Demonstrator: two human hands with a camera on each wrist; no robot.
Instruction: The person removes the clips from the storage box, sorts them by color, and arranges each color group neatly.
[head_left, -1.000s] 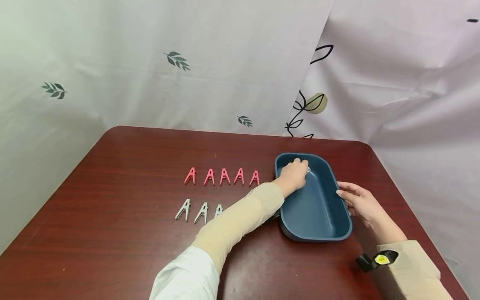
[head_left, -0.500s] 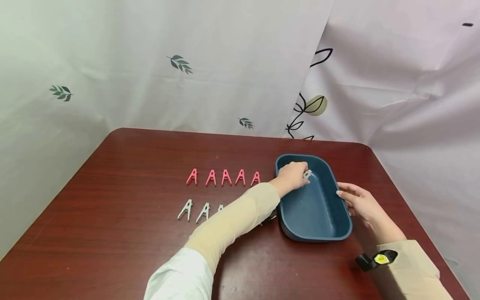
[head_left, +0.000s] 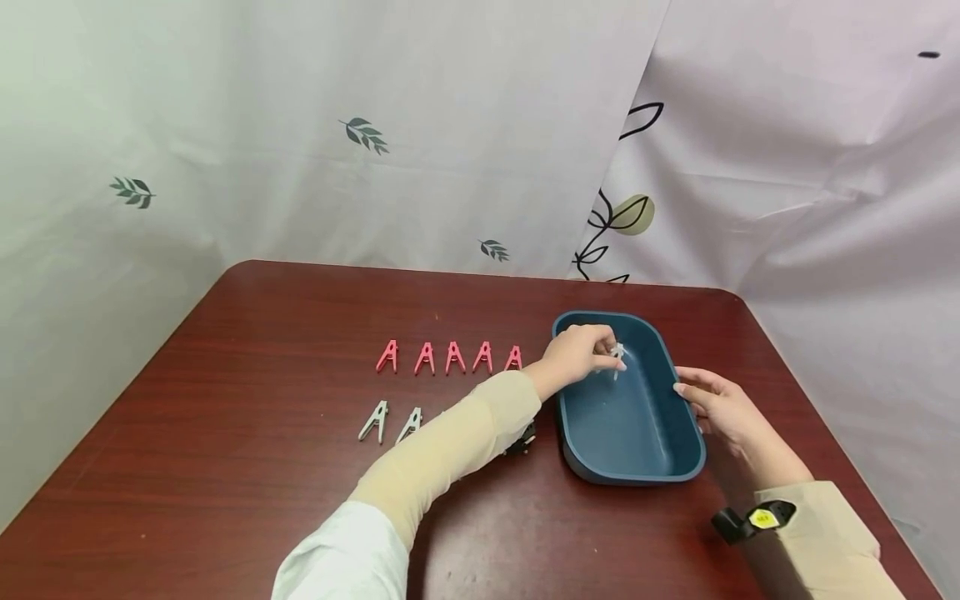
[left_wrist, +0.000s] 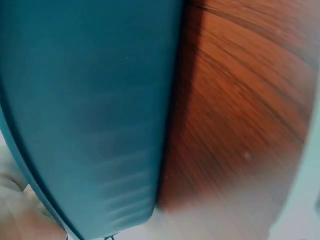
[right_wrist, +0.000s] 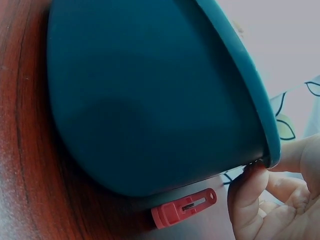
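My left hand [head_left: 573, 357] reaches over the near-left rim of a dark blue bin [head_left: 626, 477]. It pinches a whitish plastic clothespin [head_left: 617, 352] between thumb and fingers, inside the bin, with the clothespin's legs pointing down. Along the bin's right side, my right hand [head_left: 716, 404] grips the rim, its thumb on top and its fingers against the outer wall. In the left wrist view the bin's wall [left_wrist: 95, 110] fills the left half, and part of the left hand [left_wrist: 20, 215] shows beyond the rim. The right hand [right_wrist: 275, 195] pinches the rim in the right wrist view.
Several red clothespins [head_left: 453, 357] stand in a row left of the bin. In front of them is a row of whitish clothespins [head_left: 375, 421], partly hidden by the left sleeve [head_left: 450, 450]. The dark red wooden table [head_left: 225, 500] meets a patterned curtain [head_left: 450, 125] behind.
My left hand has drawn back slightly to the left and the whitish clothespin has come into clearer view at its fingertips. The right hand and the bin stay in place.
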